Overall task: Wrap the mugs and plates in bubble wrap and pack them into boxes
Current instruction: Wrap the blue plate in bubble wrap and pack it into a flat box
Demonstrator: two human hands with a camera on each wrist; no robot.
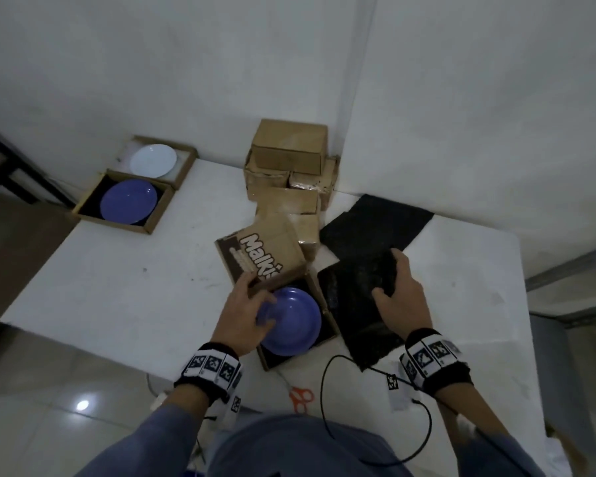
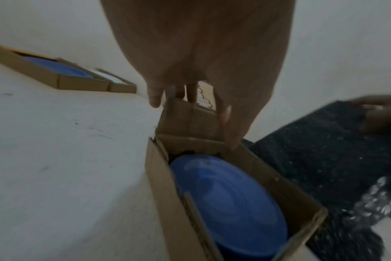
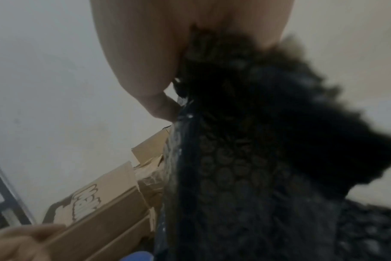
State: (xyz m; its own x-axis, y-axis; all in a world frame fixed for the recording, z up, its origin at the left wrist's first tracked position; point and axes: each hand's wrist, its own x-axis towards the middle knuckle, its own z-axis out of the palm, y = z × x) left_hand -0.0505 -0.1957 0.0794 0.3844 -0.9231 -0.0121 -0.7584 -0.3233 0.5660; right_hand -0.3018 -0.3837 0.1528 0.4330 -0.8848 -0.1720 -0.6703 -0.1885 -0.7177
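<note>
1. The left hand (image 1: 246, 306) pinches the raised lid flap (image 2: 188, 118) of the near box (image 2: 165, 203), thumb on one face and fingers on the other.
2. The blue plate (image 1: 289, 321) lies bare inside that box, apparently on a dark lining.
3. The right hand (image 1: 398, 290) grips a sheet of black bubble wrap (image 1: 355, 304) just beside the box, fingers curled over its far edge.
4. Two more plates sit unwrapped in open boxes (image 1: 124, 201) at the far left of the table (image 1: 117, 287).
5. Risk: closing the flap now would likely pack the plate with no wrap over its top.
6. Risk: the gripped sheet may drag over the box wall and shift the box.
</note>
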